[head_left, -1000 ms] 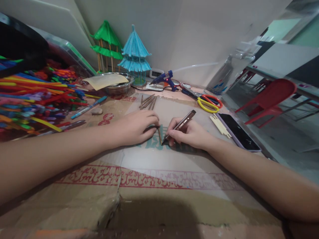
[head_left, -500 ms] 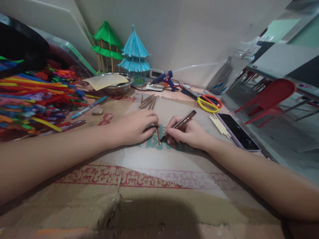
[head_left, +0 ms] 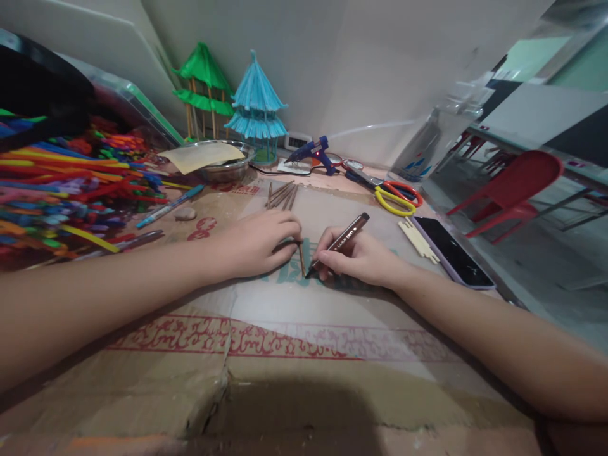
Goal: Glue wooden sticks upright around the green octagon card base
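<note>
My left hand [head_left: 263, 244] rests on the translucent sheet [head_left: 285, 304], its fingertips pressed on the upper end of a thin brown stick [head_left: 302, 259]. The stick points toward me. In my right hand [head_left: 354, 256] is a brown marker [head_left: 346, 234], gripped like a pen, its dark tip at the lower end of the stick. Several brown sticks [head_left: 282, 194] lie loosely together beyond my left hand. Pale unpainted sticks [head_left: 418, 240] lie to the right, beside a phone [head_left: 453, 253].
Colourful pipe cleaners [head_left: 61, 196] heap up at the left. Behind stand a metal bowl [head_left: 225, 170], green [head_left: 204, 73] and blue [head_left: 259, 95] pavilion models, a glue gun [head_left: 313, 152] and scissors [head_left: 394, 196]. A red chair [head_left: 527, 180] is on the floor at right.
The marker has tilted slightly, its back end moving left and down, while its tip stays near the stick's lower end. My left hand has hardly moved.
</note>
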### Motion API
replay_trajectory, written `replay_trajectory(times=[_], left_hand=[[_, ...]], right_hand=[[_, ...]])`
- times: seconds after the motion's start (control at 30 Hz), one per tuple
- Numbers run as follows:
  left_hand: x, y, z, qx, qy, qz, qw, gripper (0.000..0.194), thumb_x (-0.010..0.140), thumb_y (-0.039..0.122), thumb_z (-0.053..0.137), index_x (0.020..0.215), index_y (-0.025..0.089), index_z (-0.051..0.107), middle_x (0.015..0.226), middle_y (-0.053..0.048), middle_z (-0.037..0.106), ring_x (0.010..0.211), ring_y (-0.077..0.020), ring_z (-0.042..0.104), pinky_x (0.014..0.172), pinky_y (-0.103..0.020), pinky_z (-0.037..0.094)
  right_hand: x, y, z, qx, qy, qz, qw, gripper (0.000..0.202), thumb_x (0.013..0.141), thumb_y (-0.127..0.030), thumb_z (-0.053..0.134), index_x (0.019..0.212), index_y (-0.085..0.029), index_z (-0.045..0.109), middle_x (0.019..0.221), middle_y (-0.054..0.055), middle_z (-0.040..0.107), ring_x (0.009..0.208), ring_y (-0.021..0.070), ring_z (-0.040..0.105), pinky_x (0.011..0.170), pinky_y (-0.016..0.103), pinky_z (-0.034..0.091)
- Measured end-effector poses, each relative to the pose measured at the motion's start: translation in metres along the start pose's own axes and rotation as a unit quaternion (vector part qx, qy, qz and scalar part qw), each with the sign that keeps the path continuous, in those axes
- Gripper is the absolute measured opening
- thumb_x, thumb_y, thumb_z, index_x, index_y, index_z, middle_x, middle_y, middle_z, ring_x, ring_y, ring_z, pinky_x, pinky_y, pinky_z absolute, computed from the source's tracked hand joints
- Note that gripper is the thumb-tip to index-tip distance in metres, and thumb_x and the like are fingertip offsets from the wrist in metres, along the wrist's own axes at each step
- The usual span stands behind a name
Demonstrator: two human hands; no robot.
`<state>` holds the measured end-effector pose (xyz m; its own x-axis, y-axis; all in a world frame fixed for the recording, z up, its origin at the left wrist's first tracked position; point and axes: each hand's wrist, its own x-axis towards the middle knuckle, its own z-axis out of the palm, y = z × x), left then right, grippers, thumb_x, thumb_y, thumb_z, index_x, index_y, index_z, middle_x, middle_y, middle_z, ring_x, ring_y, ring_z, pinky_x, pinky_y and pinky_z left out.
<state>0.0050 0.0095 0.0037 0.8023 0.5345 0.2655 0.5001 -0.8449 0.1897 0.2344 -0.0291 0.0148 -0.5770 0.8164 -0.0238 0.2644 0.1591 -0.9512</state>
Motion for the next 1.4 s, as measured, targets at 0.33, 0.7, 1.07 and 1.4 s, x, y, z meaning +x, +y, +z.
replay_trajectory(times=[0.33,0.7,1.07,1.4], left_hand=[[-0.0004,-0.0012,-0.0001,0.006,0.003,-0.006,1.000,0.024,0.097,0.026,0.049,0.103,0.014,0.068,0.111,-0.013,0.067,0.106,-0.0274,0.063,0.093,-0.042,0.050],[-0.0010,-0.0029,0.0013,0.006,0.009,-0.002,1.000,0.024,0.097,0.028,0.048,0.102,0.014,0.068,0.109,-0.013,0.067,0.104,-0.0274,0.063,0.091,-0.042,0.050],[-0.0008,-0.0019,0.0009,0.007,0.007,-0.006,1.000,0.022,0.097,0.027,0.049,0.101,0.015,0.067,0.111,-0.013,0.067,0.106,-0.0267,0.063,0.093,-0.041,0.050],[-0.0005,-0.0024,0.0011,0.011,0.006,-0.004,1.000,0.021,0.097,0.027,0.049,0.102,0.016,0.066,0.112,-0.012,0.067,0.107,-0.0264,0.063,0.093,-0.041,0.050]], right_hand=[[0.0020,0.0031,0.0020,0.009,0.032,-0.009,0.999,0.025,0.088,-0.040,0.069,0.087,-0.018,0.059,0.066,0.000,0.070,0.054,0.0096,0.060,0.050,0.021,0.045],[0.0000,0.0015,0.0007,0.019,0.010,-0.005,1.000,0.028,0.085,-0.041,0.075,0.086,-0.018,0.059,0.065,0.000,0.070,0.055,0.0104,0.062,0.053,0.023,0.049],[-0.0006,-0.0016,0.0011,0.008,0.009,-0.003,1.000,0.025,0.087,-0.039,0.073,0.086,-0.018,0.059,0.066,0.000,0.070,0.058,0.0108,0.063,0.055,0.023,0.050],[-0.0005,0.0011,0.0006,0.012,-0.002,-0.006,1.000,0.030,0.086,-0.043,0.074,0.088,-0.017,0.060,0.067,0.000,0.070,0.058,0.0106,0.062,0.053,0.022,0.049]])
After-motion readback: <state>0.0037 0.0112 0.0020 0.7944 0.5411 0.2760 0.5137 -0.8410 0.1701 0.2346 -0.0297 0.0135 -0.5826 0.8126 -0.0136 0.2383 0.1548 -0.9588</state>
